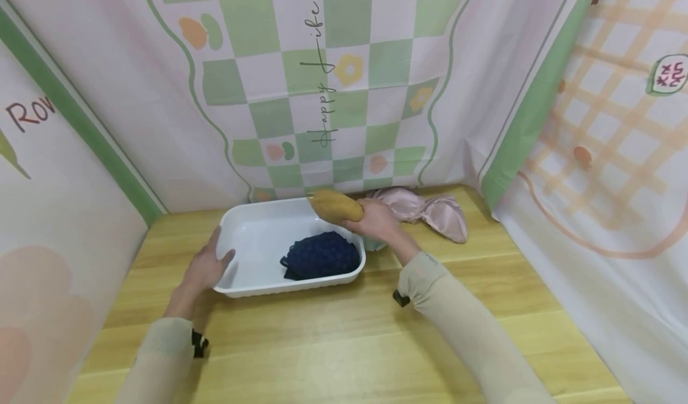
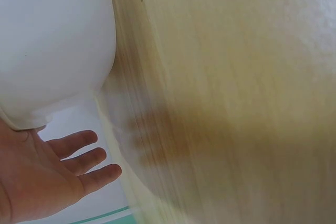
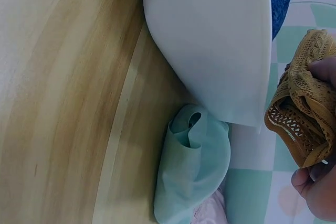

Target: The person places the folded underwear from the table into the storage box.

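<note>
Beige sleeves (image 1: 473,326), each with a black fitting (image 1: 200,344) at the wrist, cross the near part of the surface (image 1: 322,344), which has a pale wood grain. Mustard lace cloth (image 1: 334,207), bunched into a soft bundle, is held aloft by the right hand (image 1: 381,219), its fingers clamped on the cloth; in the head view it overlaps the far right corner of the white tray (image 1: 258,236). Within the tray, toward its near right corner, lies a navy lace bundle (image 1: 322,254). At the tray's left end, the left hand (image 1: 201,263) straddles the rim, thumb inside; in the left wrist view three of its fingers extend outside the wall, straight and slightly apart. Just beside the tray's right end rests a mint-green cloth (image 3: 191,171), mostly hidden in the head view. Pink satin cloth (image 1: 443,216) lies farther right, near the far edge of the surface. Beyond that edge hangs a green-and-white checked curtain (image 1: 301,69), lettered "Happy Life".
</note>
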Available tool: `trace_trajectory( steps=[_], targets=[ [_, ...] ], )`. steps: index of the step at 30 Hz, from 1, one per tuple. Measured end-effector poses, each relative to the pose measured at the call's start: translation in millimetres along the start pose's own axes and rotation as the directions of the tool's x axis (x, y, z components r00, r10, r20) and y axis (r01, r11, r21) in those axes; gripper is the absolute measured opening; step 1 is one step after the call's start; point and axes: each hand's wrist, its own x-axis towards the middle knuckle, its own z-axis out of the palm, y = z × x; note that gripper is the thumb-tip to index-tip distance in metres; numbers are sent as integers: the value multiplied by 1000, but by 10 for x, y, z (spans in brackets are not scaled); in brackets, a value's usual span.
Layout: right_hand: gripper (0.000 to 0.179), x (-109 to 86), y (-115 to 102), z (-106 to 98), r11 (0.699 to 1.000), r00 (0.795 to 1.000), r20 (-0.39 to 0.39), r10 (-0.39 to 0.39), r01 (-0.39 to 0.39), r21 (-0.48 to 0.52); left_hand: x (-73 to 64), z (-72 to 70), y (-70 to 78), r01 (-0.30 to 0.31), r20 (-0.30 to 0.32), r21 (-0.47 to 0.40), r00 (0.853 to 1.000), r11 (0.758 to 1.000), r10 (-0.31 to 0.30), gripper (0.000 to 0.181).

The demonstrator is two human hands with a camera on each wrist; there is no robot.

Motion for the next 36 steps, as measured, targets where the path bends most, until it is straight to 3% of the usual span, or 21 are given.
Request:
trace_trajectory(
  steps=[14, 27, 36],
  targets=[
    [38, 124, -82, 132, 986, 992, 6, -129, 129, -109, -7, 3, -11, 9, -6, -10, 1000, 1000, -9, 84],
    [51, 274, -93, 190, 953, 980, 96, -172, 191, -236, -13, -10, 12, 11, -6, -19, 1000, 1000, -11, 83],
    [57, 345, -116, 202, 938, 976, 156, -154, 194, -288, -4, 0, 3, 6, -11, -6, 1000, 1000, -6, 83]
  ],
)
